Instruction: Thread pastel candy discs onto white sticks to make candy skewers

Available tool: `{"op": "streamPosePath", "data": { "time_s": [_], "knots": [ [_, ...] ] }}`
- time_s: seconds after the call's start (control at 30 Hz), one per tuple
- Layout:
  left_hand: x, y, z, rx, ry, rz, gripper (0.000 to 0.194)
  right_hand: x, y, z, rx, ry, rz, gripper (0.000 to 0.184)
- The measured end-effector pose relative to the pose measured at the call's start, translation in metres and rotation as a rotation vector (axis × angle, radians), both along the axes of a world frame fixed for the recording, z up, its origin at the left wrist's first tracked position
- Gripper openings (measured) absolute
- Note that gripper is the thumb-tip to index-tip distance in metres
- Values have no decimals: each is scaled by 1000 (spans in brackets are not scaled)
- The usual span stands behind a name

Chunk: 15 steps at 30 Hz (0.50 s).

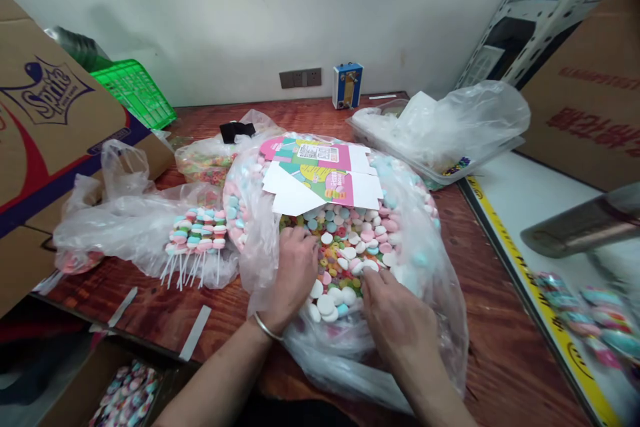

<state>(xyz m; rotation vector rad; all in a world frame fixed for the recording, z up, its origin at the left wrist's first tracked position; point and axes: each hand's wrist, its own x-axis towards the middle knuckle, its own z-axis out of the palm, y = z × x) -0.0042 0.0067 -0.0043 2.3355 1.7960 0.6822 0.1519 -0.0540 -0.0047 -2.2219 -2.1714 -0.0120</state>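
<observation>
A large clear plastic bag (345,363) lies open on the table, full of pastel pink, white and blue candy discs (327,303) and small gummy rings (333,257). At the left of the opening is my left hand (295,267), its fingers curled down among the candies and their tips hidden. My right hand (400,313) reaches in from the right, fingers closed together beside white discs; what they hold is hidden. A colourful flattened card box (325,173) rests on the candies beyond both hands. Left of the bag, several candy skewers (197,233) on white sticks lie on plastic.
A Sprite carton (50,100) and a green basket (135,90) stand at the left. A plastic tub (480,153) with a bag in it sits back right. Below the table's left edge, a carton holds wrapped candies (127,393). A clear cylinder (580,220) lies at right.
</observation>
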Motion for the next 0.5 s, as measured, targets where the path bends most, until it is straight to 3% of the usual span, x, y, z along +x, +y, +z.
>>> {"op": "streamPosePath", "data": {
  "time_s": [0.17, 0.5],
  "knots": [
    [-5, 13, -9, -12, 161, 20, 15, -22, 16, 21, -87, -38, 87, 22],
    [-6, 14, -22, -23, 75, 32, 4, -58, 40, 46, -225, -26, 223, 26]
  ]
}}
